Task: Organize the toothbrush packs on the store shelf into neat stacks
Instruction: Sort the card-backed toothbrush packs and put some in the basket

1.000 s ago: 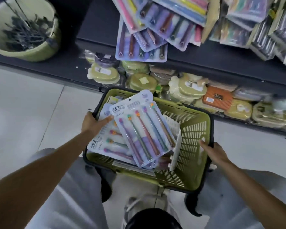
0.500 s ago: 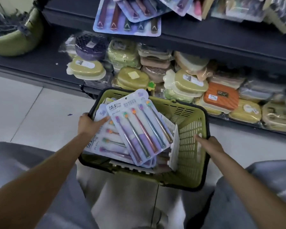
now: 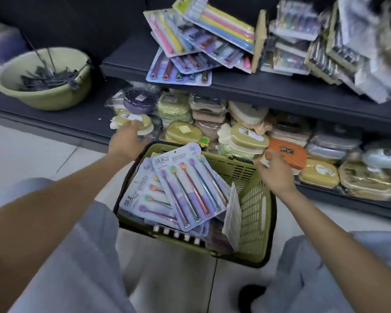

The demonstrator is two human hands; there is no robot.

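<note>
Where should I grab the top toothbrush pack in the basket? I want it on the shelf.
Pinch the top toothbrush pack at its raised header end near the basket far rim, coming from above; that end sticks up free, while its lower end rests on other packs.

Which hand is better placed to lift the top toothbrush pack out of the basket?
Probably the left hand: it hovers open near the top toothbrush pack in the basket. The right hand hovers beyond the far rim.
</note>
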